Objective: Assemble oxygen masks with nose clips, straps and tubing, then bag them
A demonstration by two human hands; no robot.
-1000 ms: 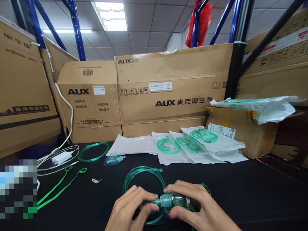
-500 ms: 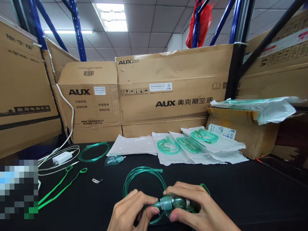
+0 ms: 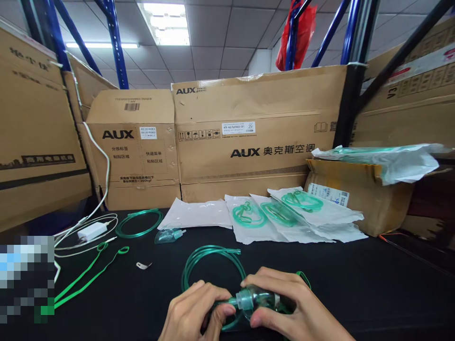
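Observation:
Low in the middle of the head view, my left hand pinches the end of a green oxygen tube between thumb and fingers. The rest of that tube lies coiled on the black table just beyond my hands. My right hand grips a clear green oxygen mask, its pale connector pointing left. Tube end and connector meet between the two hands; how deep the tube sits is hidden. A bit of green strap shows behind my right hand.
A second tube coil, another mask, a small metal piece and a green strap lie to the left, near a white adapter. White packets line the back. Cardboard boxes stand behind.
Both hands stay in nearly the same place, with the tube end and mask held together. The camera view shifts very slightly.

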